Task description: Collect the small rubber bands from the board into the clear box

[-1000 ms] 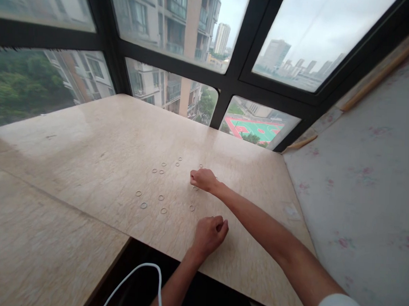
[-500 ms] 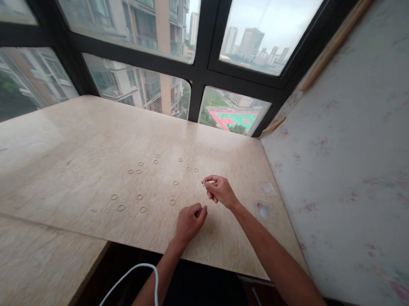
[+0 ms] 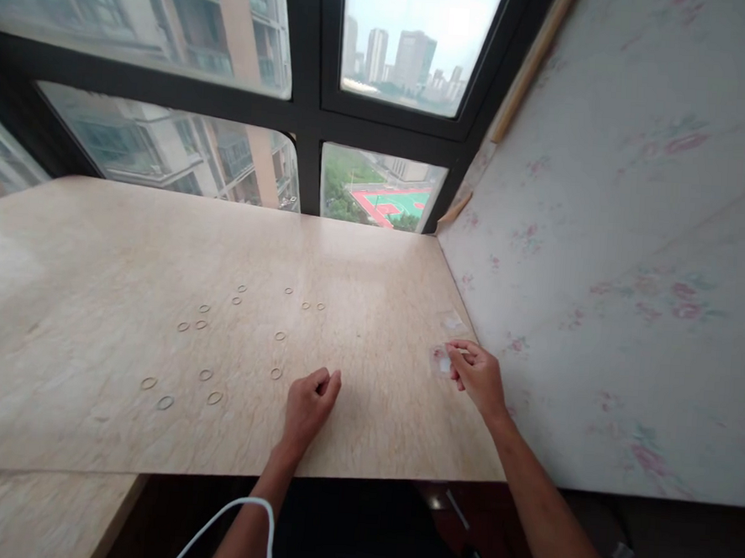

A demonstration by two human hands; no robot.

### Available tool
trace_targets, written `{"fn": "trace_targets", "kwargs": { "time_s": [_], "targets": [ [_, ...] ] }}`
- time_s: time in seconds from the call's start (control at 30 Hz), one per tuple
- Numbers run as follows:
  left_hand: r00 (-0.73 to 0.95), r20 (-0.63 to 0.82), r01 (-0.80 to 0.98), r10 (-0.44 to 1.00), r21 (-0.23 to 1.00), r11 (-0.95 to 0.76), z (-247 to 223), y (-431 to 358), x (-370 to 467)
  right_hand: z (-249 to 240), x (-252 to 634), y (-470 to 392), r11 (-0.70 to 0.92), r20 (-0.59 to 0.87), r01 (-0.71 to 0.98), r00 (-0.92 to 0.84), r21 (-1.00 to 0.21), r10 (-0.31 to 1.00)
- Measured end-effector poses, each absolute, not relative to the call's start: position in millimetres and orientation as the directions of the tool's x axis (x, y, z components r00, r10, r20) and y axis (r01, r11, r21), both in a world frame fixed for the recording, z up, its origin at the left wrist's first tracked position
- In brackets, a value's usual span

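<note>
Black window frame (image 3: 306, 64); floral wall (image 3: 604, 201); marbled ledge (image 3: 369, 430).

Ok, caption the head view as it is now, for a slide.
Left hand curled beside scattered thin rings on a marbled ledge, right hand at a clear plastic packet.

The left hand (image 3: 310, 406) rests on the marbled surface (image 3: 363, 430), curled into a loose fist; the right hand (image 3: 481, 382) bends its fingers over a clear packet (image 3: 439, 363) near the wall (image 3: 602, 234), its grip too small to make out; a second clear packet (image 3: 451, 321) lies just beyond; thin rings (image 3: 164, 408) lie scattered left of and beyond the left hand; a white cable (image 3: 246, 500) loops across the left forearm; dark window frames (image 3: 382, 126) stand behind.
</note>
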State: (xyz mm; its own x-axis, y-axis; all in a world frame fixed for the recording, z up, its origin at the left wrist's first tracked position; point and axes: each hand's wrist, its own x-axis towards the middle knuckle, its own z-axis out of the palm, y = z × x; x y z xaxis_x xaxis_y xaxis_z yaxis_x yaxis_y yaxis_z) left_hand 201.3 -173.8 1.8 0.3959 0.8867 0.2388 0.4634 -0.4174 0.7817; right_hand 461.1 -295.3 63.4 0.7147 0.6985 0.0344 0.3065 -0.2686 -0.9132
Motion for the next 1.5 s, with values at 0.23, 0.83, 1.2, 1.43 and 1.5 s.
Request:
{"fn": "trace_targets", "kwargs": {
  "time_s": [0.23,0.83,1.2,1.43,1.5],
  "targets": [
    [0.391,0.219,0.472,0.894,0.786,-0.399,5,-174,202,55,498,-312,-0.441,0.103,0.510,0.731,-0.738,0.674],
    [0.393,0.196,0.490,0.899,0.782,-0.384,5,-176,202,28,423,-317,-0.197,0.141,0.657,0.424,-0.728,0.894],
    [0.587,0.058,0.373,0.807,0.865,-0.334,27,-139,176,7,404,-304,-0.132,0.180,0.684,0.365,-0.717,0.913],
    [0.315,0.060,0.619,0.947,0.744,-0.253,73,-32,106,-5,406,-305,-0.070,0.278,0.820,0.272,-0.569,0.921],
    [0.254,0.042,0.740,0.966,0.634,-0.222,76,-4,83,-7,407,-304,-0.062,0.290,0.838,0.255,-0.542,0.922]
  ]
}}
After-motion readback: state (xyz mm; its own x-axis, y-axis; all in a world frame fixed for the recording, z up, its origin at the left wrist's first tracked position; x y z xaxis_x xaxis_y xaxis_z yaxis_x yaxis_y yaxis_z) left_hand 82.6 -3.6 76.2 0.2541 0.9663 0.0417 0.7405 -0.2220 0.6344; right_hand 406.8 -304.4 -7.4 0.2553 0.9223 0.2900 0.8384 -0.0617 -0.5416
